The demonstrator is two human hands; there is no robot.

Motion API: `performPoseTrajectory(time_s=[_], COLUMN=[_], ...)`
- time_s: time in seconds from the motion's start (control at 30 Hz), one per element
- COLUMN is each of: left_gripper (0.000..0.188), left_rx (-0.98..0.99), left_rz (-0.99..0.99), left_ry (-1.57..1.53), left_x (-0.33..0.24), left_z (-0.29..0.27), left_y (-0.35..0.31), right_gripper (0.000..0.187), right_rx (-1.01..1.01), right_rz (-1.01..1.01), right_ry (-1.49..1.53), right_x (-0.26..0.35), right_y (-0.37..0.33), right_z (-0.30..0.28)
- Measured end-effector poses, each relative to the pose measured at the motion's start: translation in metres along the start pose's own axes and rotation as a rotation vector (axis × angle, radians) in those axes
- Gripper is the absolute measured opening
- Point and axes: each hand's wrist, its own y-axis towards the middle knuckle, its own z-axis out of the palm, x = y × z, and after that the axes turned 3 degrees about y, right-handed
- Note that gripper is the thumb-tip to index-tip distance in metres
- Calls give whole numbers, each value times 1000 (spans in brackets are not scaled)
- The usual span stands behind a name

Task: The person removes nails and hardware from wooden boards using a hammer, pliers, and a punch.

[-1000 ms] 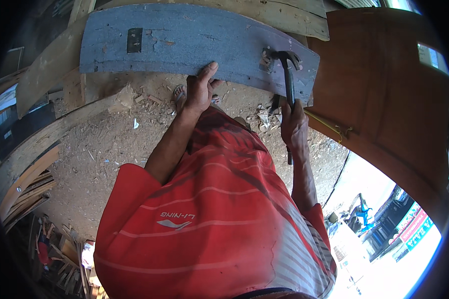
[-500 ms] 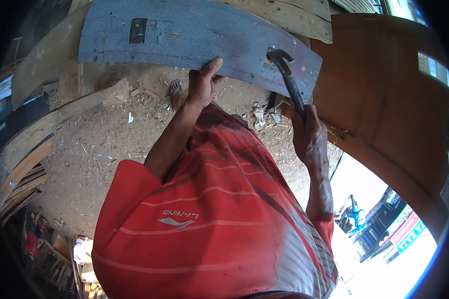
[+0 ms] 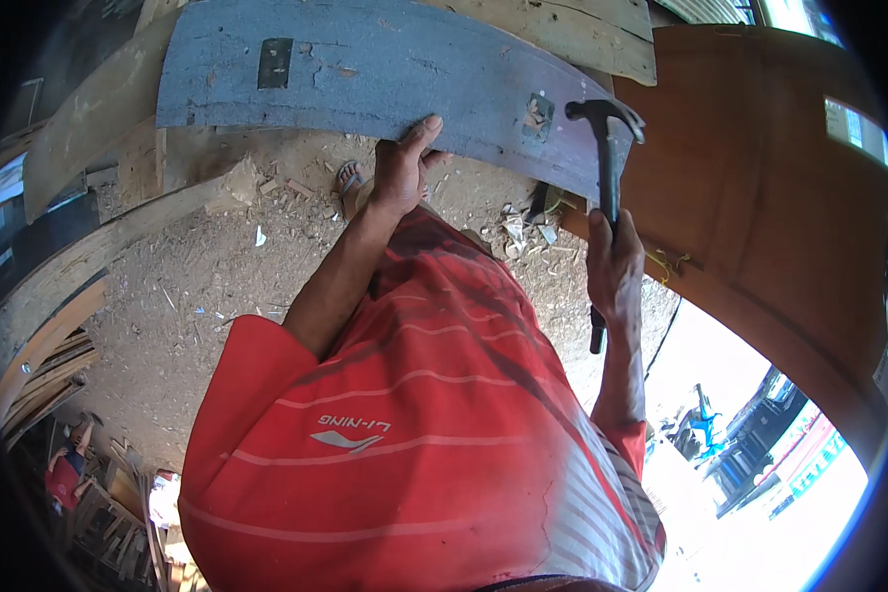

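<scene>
A long board [image 3: 385, 84] with worn blue-grey paint, purplish at its right end, lies across in front of me. My left hand [image 3: 403, 170] grips its near edge, thumb on top, the other fingers partly hidden beneath. My right hand [image 3: 617, 264] is closed around the black handle of a claw hammer [image 3: 609, 163]. The hammer's metal head is over the board's right end; whether it touches the wood I cannot tell. Left of the head is a dark rectangular patch [image 3: 538, 117] with a pale, rough middle. A similar dark patch [image 3: 274, 63] marks the board's left part.
Bare planks [image 3: 582, 35] lie beyond the painted board. A large brown panel [image 3: 750, 168] stands at the right. Wood scraps litter the dirt floor [image 3: 197, 286]. Stacked timber [image 3: 44, 380] fills the left side, with another person [image 3: 66, 474] in red at the lower left.
My right hand has shifted the hammer to the right and turned its head, uncovering the right-hand patch. My left hand stays on the board's edge. The person at the lower left shows more.
</scene>
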Motion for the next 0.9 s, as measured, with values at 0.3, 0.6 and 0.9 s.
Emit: performPoseTrajectory(time_s=[0.3, 0.6, 0.9], left_gripper=[28, 29, 28], left_rx=[-9, 17, 12], left_rz=[19, -30, -30], left_ry=[-55, 24, -1], left_x=[2, 7, 4], left_z=[-7, -15, -9], left_y=[-6, -7, -7], right_gripper=[36, 34, 33], right_rx=[-391, -163, -36], right_rz=[-521, -171, -2], right_ry=[653, 399, 23], right_x=[30, 30, -23], right_y=[-8, -20, -11], right_z=[-5, -6, 47])
